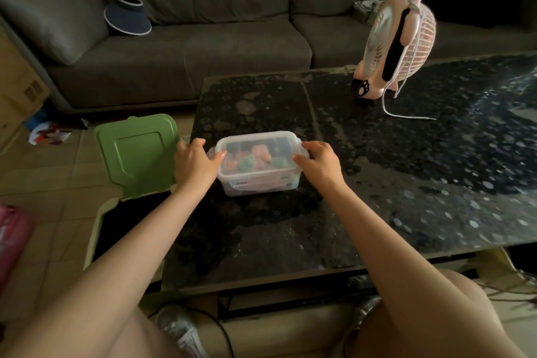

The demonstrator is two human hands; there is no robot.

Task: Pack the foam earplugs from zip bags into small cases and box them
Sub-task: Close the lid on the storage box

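Note:
A clear plastic box [258, 180] with its lid on sits near the left end of the dark table [377, 183]. Blurred orange and green shapes show through the lid. My left hand [194, 163] grips the box's left end, thumb on the lid's edge and fingers curled at the side latch. My right hand [321, 161] grips the right end the same way, thumb on the lid. No zip bags are visible.
A pink desk fan [398, 38] with a white cord stands at the table's back. A green bin [136, 154] with its lid raised sits on the floor left of the table. A grey sofa [203, 46] with a navy visor [128, 13] lies behind.

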